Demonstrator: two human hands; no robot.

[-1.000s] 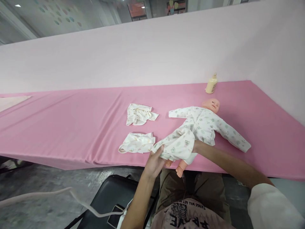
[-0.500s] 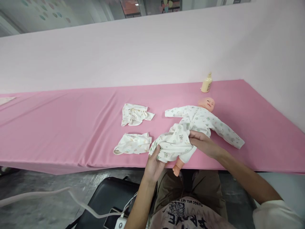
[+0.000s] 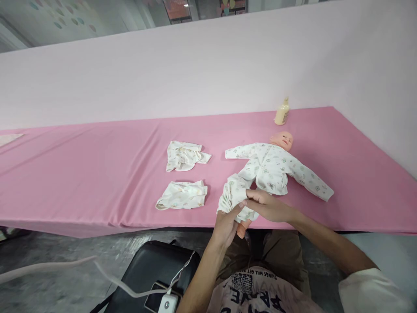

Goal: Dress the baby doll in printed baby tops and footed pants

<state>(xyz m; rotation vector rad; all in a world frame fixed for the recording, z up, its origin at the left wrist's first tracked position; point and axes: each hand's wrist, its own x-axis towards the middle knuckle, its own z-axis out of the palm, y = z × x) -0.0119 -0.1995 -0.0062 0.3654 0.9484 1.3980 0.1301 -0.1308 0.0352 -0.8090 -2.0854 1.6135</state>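
A baby doll [image 3: 282, 141] lies on its back on the pink-covered table, dressed in a white printed top [image 3: 272, 170] with its sleeves spread wide. Bunched over its lower legs is a pair of white printed baby pants [image 3: 233, 191]. My left hand [image 3: 227, 224] grips the gathered cloth from the near left side. Pinching the edge of the same pants is my right hand [image 3: 269, 206], its fingertips close to my left thumb. One bare doll foot [image 3: 243, 229] shows below the cloth at the table's front edge; the other is hidden.
Two white printed baby garments, an upper one [image 3: 185, 156] and a lower one [image 3: 182, 195], lie left of the doll. A pump bottle [image 3: 282, 112] stands behind its head. Below the table, a black chair [image 3: 153, 261] holds a phone [image 3: 155, 296] and a white charger [image 3: 168, 303] with cables.
My right hand has moved left to meet my left hand, and the pants are now gathered into a shorter bunch. The doll's top is more exposed at the waist.
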